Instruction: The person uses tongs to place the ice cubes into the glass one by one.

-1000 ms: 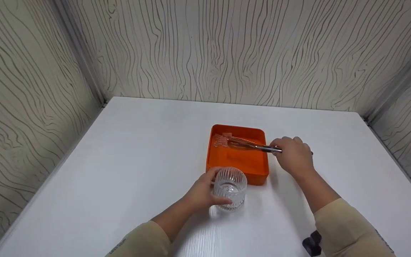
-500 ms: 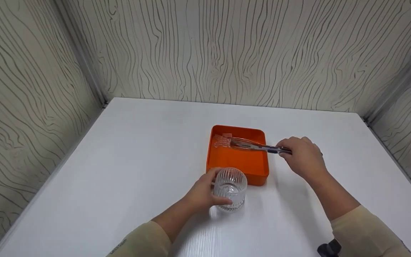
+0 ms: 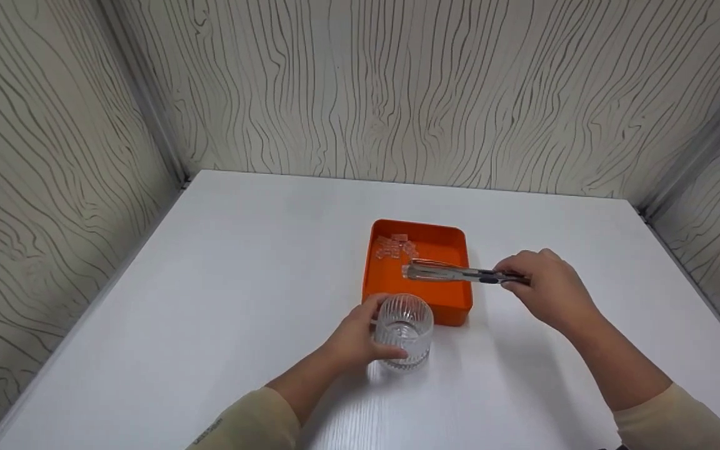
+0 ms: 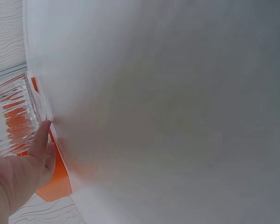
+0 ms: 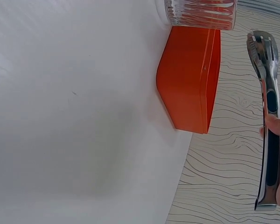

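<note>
My left hand (image 3: 349, 337) grips a clear ribbed glass (image 3: 415, 344) that stands on the white table at the near side of an orange tray (image 3: 450, 312). Its fingers wrap the glass's left side, the thumb across the front. In the tray's far left corner lie several small clear cubes (image 3: 391, 247). My right hand (image 3: 547, 287) holds metal tongs (image 3: 460, 274) by their dark grips, thumb on top in the right wrist view. Over the tray, the tongs' ends sit close together with a small clear piece (image 3: 405, 271) at their tip.
A white table (image 3: 241, 262) carries the tray and glass. Behind it rises a wood-grain patterned panel (image 3: 347, 94), with similar panels on the left and right sides.
My right hand has drawn back to the right and nearer, taking the tongs off the cubes to over the tray's middle. My left hand and the glass have stayed in place.
</note>
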`<state>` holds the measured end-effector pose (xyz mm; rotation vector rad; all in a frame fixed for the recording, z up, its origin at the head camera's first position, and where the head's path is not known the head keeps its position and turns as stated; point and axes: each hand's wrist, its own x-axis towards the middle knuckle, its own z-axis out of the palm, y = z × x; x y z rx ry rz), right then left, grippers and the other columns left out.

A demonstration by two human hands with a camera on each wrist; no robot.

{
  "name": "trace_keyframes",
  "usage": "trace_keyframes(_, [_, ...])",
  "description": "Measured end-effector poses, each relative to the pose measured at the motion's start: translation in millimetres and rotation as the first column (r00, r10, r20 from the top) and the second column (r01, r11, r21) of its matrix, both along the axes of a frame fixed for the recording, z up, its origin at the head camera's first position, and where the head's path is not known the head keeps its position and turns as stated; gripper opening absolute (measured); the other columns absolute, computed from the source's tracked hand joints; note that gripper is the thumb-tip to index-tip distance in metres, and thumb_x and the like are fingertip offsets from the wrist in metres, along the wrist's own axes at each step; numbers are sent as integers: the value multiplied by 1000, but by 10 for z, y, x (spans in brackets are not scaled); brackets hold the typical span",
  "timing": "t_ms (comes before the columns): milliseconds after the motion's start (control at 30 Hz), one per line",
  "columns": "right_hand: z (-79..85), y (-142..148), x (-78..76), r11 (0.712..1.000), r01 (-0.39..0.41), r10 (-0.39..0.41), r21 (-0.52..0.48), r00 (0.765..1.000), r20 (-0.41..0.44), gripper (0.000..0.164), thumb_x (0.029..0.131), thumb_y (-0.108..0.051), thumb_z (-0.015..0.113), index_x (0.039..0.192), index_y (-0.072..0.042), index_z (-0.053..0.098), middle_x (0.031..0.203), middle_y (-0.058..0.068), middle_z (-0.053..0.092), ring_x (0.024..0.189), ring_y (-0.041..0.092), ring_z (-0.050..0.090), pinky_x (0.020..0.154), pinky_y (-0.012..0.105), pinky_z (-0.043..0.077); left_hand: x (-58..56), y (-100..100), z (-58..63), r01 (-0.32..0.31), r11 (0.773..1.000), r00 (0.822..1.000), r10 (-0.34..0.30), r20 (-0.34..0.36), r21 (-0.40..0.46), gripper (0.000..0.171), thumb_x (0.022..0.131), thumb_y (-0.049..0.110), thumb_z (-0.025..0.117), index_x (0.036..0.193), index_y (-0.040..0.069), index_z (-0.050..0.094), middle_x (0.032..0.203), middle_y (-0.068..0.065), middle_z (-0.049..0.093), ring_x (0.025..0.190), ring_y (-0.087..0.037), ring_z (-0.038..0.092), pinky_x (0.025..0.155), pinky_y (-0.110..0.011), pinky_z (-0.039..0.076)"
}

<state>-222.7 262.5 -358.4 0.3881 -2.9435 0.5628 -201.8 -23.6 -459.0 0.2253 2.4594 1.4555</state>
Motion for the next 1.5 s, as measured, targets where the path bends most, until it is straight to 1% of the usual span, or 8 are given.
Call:
trace_keyframes(100, [-22, 37, 41, 1000, -26, 26, -6, 1000, -16, 20, 81, -7, 67, 93, -23, 69, 84, -9, 63, 77, 16, 43, 62, 29, 40, 0, -2, 8, 5, 1000, 1000, -5, 0, 5, 80, 59, 34, 84, 124, 44, 38, 120, 11, 49, 111, -17, 49, 94, -46, 43])
trace_keyframes(300, [-85, 87, 94, 997, -78, 80, 23, 993, -89, 22, 78, -8, 70, 91, -26, 68, 83, -16, 61, 75, 10, 43, 63, 28, 42, -1, -18, 3, 36, 999, 999, -36, -36, -5, 78, 61, 33, 84, 124, 42, 38, 119, 10, 48, 109, -17, 50, 94, -44, 44])
trace_keyframes(667, [-148, 56, 129, 989, -140, 144, 44, 983, -110, 27, 74, -4, 73, 89, -27, 69, 82, -18, 60, 72, 7, 41, 61, 25, 41, 5, -9, -6, 30, 1000, 999, -30, -39, 1, 78, 61, 33, 83, 124, 42, 38, 117, 13, 49, 109, -16, 49, 96, -45, 42])
trace_keyframes(800, [-162, 47, 127, 988, -146, 151, 55, 982, -112, 27, 73, -4, 73, 88, -26, 69, 82, -17, 61, 72, 7, 41, 61, 25, 42, 8, -8, -5, 24, 1000, 999, -24, -31, 1, 79, 61, 33, 83, 124, 43, 38, 117, 13, 49, 109, -16, 49, 96, -46, 41])
trace_keyframes(967, [-161, 29, 128, 989, -129, 135, 77, 987, -89, 25, 75, -7, 73, 92, -24, 68, 85, -16, 60, 76, 9, 43, 64, 27, 43, 6, -4, -4, 16, 1000, 1000, -16, -23, -6, 79, 60, 34, 83, 124, 44, 38, 119, 12, 48, 111, -17, 49, 96, -47, 41])
trace_keyframes(1067, [-162, 22, 129, 988, -126, 133, 87, 988, -82, 25, 75, -8, 73, 94, -24, 68, 86, -15, 60, 78, 10, 43, 65, 29, 43, 1, -5, -3, 24, 1000, 999, -24, -32, -12, 79, 61, 35, 83, 124, 43, 38, 120, 12, 48, 111, -17, 49, 96, -46, 41])
trace_keyframes(1300, [-172, 36, 129, 984, -140, 152, 106, 982, -110, 26, 75, -9, 74, 95, -24, 67, 86, -16, 60, 78, 8, 43, 67, 29, 44, -4, -21, 8, 40, 999, 998, -40, -43, -5, 78, 61, 31, 84, 124, 42, 38, 116, 9, 48, 107, -18, 50, 94, -47, 42])
trace_keyframes(1500, [-175, 34, 127, 983, -142, 154, 116, 983, -101, 27, 76, -10, 73, 98, -23, 66, 88, -13, 60, 81, 10, 44, 69, 31, 44, -5, -26, 6, 48, 999, 997, -48, -52, -10, 78, 61, 32, 84, 124, 42, 38, 116, 9, 48, 108, -17, 49, 94, -46, 43])
